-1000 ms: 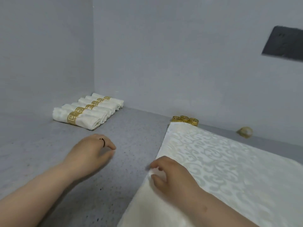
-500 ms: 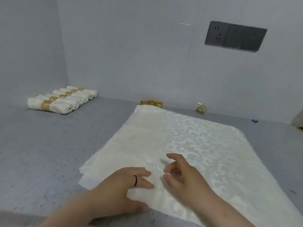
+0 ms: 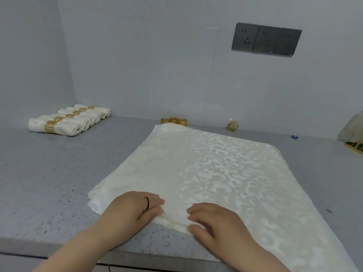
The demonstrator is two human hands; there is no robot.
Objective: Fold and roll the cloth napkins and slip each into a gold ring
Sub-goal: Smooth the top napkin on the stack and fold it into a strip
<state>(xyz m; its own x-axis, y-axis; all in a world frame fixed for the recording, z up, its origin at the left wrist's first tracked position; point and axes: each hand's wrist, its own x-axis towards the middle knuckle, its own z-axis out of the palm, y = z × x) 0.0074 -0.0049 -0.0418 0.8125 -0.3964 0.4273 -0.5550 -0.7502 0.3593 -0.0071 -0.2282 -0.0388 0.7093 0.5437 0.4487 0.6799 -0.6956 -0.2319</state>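
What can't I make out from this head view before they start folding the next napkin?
- Napkin stack: layer count unclear; edges merge at the near-left corner, and the frame's bottom-right edge cuts it off.
- Left hand and right hand: fingertips bunch the near edge; layers gripped hidden.
- Gold rings: three show; the stack's far edge may hide more.
- Rolled napkins: rear ones overlap.
- Bag: cut off right.

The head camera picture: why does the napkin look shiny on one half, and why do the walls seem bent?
Head view: the spread napkin catches glare on its right half, so its woven pattern shows there and fades on the left; the wide lens bows the counter edge and the wall socket panel; the shadows are soft.
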